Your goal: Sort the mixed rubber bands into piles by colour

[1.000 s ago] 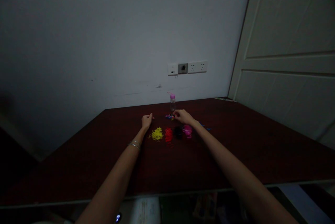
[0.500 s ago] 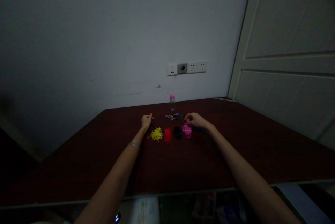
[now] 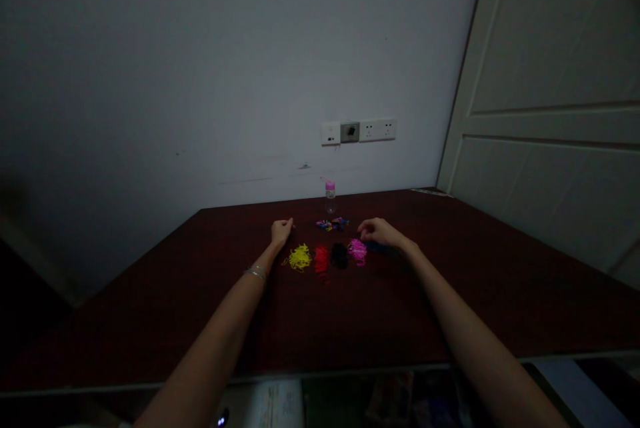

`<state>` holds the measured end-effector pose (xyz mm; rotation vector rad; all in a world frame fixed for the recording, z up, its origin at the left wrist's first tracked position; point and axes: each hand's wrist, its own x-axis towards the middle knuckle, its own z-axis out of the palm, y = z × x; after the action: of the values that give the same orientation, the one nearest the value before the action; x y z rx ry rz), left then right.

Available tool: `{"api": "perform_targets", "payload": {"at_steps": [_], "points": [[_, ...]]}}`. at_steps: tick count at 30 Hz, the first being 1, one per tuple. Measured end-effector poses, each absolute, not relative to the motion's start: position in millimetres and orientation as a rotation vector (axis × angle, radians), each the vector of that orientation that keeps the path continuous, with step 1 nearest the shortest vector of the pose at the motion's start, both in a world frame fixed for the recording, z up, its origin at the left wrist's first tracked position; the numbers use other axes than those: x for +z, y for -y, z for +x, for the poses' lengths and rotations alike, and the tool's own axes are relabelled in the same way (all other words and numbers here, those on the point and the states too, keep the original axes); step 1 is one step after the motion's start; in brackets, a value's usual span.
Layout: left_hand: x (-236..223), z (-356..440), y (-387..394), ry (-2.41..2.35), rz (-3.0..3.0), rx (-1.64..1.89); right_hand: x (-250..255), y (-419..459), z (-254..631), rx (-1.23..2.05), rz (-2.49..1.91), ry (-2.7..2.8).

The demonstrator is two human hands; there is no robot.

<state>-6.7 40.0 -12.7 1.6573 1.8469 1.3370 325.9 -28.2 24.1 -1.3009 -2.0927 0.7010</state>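
The right hand is over the far right edge of the pink pile, so the pile lies on the near side of its fingertips and a little to the left. The fingers bend downward with the thumb close to them; whether they pinch a strand, or touch the pile at all, I cannot tell in this dim light. This hand is clearly the nearer one to the pink. The pile is a loose heap of thin loops with no clear long axis.

Beneath and just right of that hand, a dark blue pile shows in part. Leftward from the pink, in a row across the worktop, come the black pile, the red pile and the yellow pile.

The left hand rests beyond the yellow, slightly to its left, fingers curled in and thumb towards the right; nothing shows in it, though its inside is hidden. Between the two hands and farther off, the mixed pile stretches left to right, and behind it a bottle stands upright.
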Motion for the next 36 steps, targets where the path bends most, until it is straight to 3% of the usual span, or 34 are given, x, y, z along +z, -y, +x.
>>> {"api": "perform_targets", "payload": {"at_steps": [7,19,36], "points": [[-2,5,-55,-1.891,1.761,1.175,28,28,331,0.529,-1.346,2.067],[7,46,-59,-1.796,2.212,0.64,24,27,332,0.509,-1.359,2.081],[14,63,-40,-1.939,2.175,0.626,21,26,335,0.411,-1.321,2.097]]}}
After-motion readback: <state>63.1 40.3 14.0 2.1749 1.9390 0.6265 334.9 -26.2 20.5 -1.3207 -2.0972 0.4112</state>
